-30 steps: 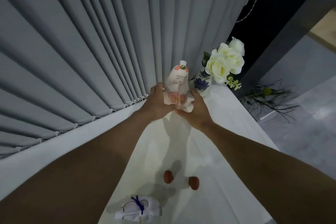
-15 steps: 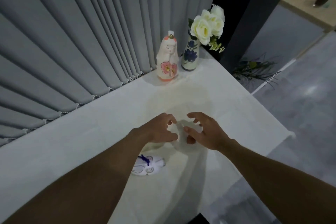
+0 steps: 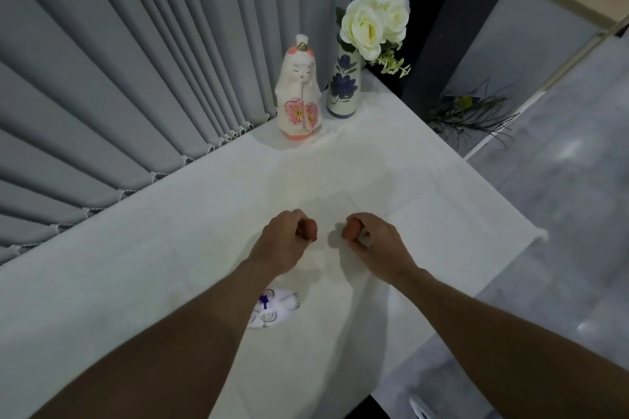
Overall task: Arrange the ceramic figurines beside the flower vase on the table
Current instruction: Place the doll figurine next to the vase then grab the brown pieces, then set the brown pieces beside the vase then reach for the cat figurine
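One tall ceramic doll (image 3: 299, 92) stands upright just beside the flower vase (image 3: 343, 85); the left hand (image 3: 284, 241) and right hand (image 3: 372, 241) each pinch a small brown figurine, and a white-and-purple piece (image 3: 274, 308) lies unplaced near the table (image 3: 136, 282) edge.

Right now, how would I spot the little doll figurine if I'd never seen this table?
Find the white table, then its far corner by the grey curtain. There a blue-flowered vase holds white roses; the doll figurine stands upright just left of it, the only piece with a painted face and pink blossoms.
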